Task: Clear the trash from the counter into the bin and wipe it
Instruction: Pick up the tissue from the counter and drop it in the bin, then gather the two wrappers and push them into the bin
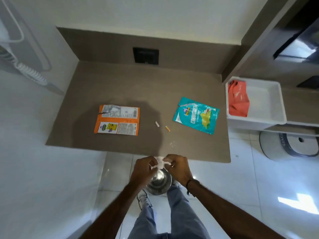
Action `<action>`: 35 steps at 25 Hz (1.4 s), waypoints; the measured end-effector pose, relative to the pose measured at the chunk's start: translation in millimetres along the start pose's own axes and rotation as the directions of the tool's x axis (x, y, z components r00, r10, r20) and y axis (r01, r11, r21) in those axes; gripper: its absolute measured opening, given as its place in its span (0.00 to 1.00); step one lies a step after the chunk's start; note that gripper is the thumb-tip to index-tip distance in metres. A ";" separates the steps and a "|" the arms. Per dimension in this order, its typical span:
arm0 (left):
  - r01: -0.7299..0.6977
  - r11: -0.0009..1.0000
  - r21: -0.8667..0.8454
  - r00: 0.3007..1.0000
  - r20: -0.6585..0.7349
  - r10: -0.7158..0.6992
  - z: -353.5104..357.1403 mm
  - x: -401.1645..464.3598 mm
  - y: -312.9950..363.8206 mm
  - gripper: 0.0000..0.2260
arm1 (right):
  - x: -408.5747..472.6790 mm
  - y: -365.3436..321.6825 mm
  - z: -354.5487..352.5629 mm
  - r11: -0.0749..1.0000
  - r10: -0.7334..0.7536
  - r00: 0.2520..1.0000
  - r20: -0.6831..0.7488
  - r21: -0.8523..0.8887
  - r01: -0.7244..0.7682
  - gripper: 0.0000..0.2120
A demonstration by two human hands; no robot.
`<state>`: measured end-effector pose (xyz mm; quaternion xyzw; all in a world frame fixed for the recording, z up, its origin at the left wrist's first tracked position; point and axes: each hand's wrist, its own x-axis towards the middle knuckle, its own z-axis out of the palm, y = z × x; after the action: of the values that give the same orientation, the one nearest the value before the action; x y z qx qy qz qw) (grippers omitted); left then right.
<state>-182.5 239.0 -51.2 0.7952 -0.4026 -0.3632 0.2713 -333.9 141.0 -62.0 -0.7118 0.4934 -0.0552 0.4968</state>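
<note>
My left hand [144, 168] and my right hand [179, 167] are both closed on a crumpled white paper scrap [161, 163], held just off the counter's near edge. Directly below them on the floor stands a round steel bin [159, 184] with its top open. On the brown counter [120, 83] lie an orange snack wrapper [118, 120], a teal wrapper [196, 115], a small white stub [157, 124], an orange stub [167, 128] and a few white crumbs [172, 144].
A white tray [269, 100] holding an orange-red cloth [238, 99] sits on a shelf to the right. A round white and dark container [293, 145] stands on the floor below it. A black wall socket [145, 55] is behind the counter. My jeans and shoe are beside the bin.
</note>
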 end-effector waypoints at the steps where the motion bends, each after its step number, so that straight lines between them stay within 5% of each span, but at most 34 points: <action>1: 0.020 1.000 0.018 0.998 0.052 -0.021 9.9 0.3 -10.2 0.04 | -4.3 12.9 12.0 0.998 0.047 0.999 0.010 -0.028 -0.047 0.10; 6: 0.053 0.992 0.114 0.978 0.195 -0.075 72.6 6.8 -67.2 0.04 | -8.4 80.0 66.0 0.963 0.247 0.969 -0.006 -0.110 -0.246 0.15; 10: 0.204 0.975 0.092 0.966 0.141 -0.216 116.2 16.6 -113.0 0.04 | 5.5 131.6 102.4 0.885 0.464 0.885 0.030 -0.054 -0.462 0.16; 14: 0.306 0.951 0.051 0.943 0.121 -0.310 151.5 27.4 -149.9 0.04 | 24.5 167.4 125.8 0.860 0.511 0.857 0.062 -0.042 -0.509 0.14; 18: 0.397 0.906 0.148 0.891 0.178 -0.419 160.1 20.3 -170.6 0.15 | 27.3 178.9 131.8 0.833 0.552 0.829 0.094 -0.118 -0.541 0.16; 27: 0.347 0.934 0.083 0.923 0.146 -0.355 59.4 -25.4 -84.5 0.11 | -16.6 70.5 55.7 0.942 0.315 0.939 0.137 -0.164 -0.292 0.11; 35: 0.158 0.987 0.005 0.960 -0.234 -0.153 -73.3 8.3 -1.5 0.07 | 17.3 -64.7 3.2 0.974 -0.148 0.988 0.037 -0.166 0.152 0.13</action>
<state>-120.0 243.0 -12.1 0.8645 -0.3086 -0.2829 0.2781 -281.4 131.3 -21.5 -0.7871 0.4349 -0.0421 0.4354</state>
